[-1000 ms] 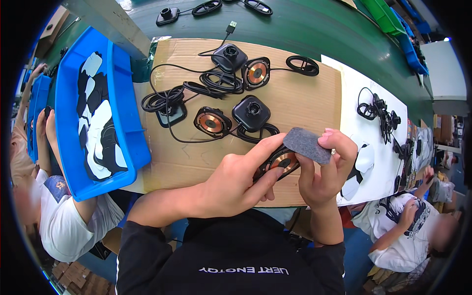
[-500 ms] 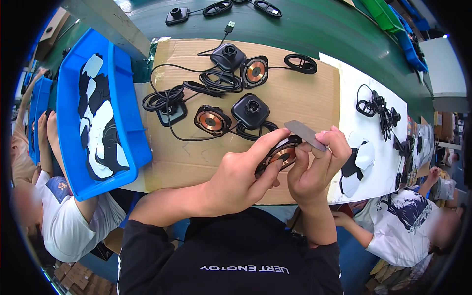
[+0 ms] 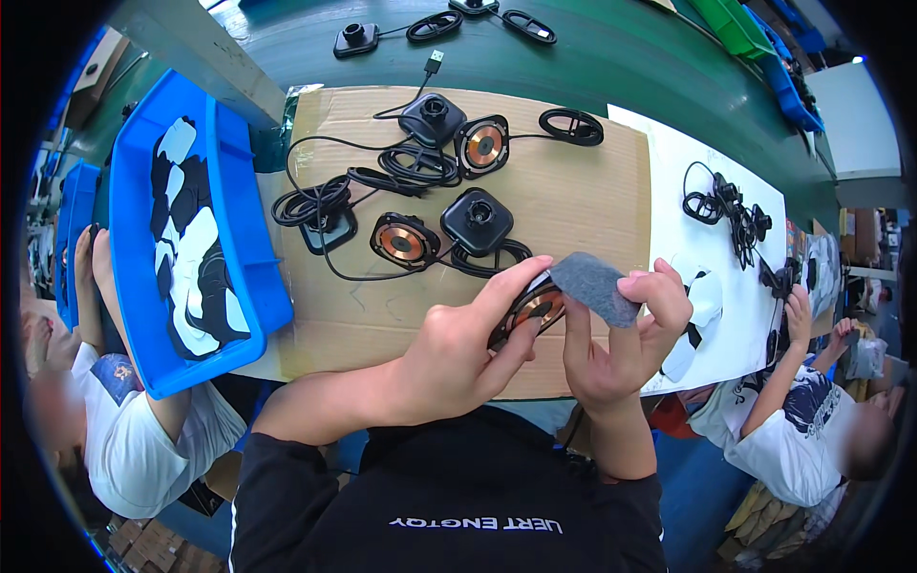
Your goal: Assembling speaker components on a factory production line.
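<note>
My left hand [image 3: 458,346] grips a black module with a round copper coil [image 3: 541,307], fingers and thumb closed round its sides. My right hand [image 3: 623,355] pinches a thin dark grey pad [image 3: 594,286] between thumb and fingers, held over the coil module's right edge; whether the two touch I cannot tell. On the cardboard sheet [image 3: 325,325] beyond my hands lie two more coil modules, one nearer [image 3: 404,244] and one farther [image 3: 482,147], with their coils facing up. Beside them are black square modules with round collars [image 3: 477,218] and coiled black cables [image 3: 417,164].
A blue bin [image 3: 256,286] at the left holds black and white pads [image 3: 198,248]. To the right, a white board [image 3: 659,172] carries more pads [image 3: 705,301] and a tangle of cabled modules [image 3: 743,215]. Other people sit at both sides; further modules [image 3: 356,38] lie on the green table.
The grey pad has turned from nearly edge-on to show its broad face, as my right fingers tilted it. My left hand keeps its grip. The person at the right has raised a hand.
</note>
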Motion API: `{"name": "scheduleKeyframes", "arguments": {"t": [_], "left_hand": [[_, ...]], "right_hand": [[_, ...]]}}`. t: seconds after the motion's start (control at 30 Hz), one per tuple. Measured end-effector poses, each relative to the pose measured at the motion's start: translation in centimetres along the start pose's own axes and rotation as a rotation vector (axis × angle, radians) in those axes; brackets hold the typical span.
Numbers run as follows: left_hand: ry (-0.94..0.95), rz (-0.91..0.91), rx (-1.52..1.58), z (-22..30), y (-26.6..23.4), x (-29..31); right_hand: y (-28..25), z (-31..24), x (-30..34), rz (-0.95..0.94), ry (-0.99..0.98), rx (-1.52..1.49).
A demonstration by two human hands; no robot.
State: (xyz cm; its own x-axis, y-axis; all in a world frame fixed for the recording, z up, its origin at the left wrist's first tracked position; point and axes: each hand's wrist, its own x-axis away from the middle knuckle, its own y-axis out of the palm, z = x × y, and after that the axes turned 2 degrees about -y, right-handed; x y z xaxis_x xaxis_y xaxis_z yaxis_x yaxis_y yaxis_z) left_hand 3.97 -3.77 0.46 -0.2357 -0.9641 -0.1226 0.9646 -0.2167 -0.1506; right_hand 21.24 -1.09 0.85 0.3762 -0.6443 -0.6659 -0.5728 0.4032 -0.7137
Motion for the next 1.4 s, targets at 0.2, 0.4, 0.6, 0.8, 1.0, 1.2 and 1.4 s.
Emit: {"name": "scheduleKeyframes", "arguments": {"t": [0.2, 0.4, 0.6, 0.8, 1.0, 1.2, 1.4], "left_hand": [[0.198, 0.086, -0.238, -0.6, 0.7, 0.3], [0.254, 0.133, -0.323, -0.9, 0.6, 0.3], [0.268, 0.162, -0.315, -0.7, 0.3, -0.1], [-0.048, 0.114, 0.026, 0.1, -0.5, -0.4], [-0.218, 0.096, 0.237, 0.7, -1.3, -0.8], [-0.302, 0.081, 0.311, 0.9, -0.9, -0.5], [-0.35, -0.02, 0.377, 1.4, -0.8, -1.2]], "right_hand": [[0.0, -0.3, -0.2, -0.029, -0.064, 0.075], [1.6, -0.3, 0.0, 0.012, -0.092, 0.136], [2.0, 0.0, -0.3, 0.014, -0.121, 0.128], [-2.6, 0.9, 0.4, 0.019, 0.252, -0.041], [-11.0, 2.9, 8.0, 0.271, 0.526, 0.012], [-23.9, 1.4, 17.5, -0.212, 0.532, 0.326], [-24.4, 0.5, 18.6, -0.186, 1.038, 0.46]]}}
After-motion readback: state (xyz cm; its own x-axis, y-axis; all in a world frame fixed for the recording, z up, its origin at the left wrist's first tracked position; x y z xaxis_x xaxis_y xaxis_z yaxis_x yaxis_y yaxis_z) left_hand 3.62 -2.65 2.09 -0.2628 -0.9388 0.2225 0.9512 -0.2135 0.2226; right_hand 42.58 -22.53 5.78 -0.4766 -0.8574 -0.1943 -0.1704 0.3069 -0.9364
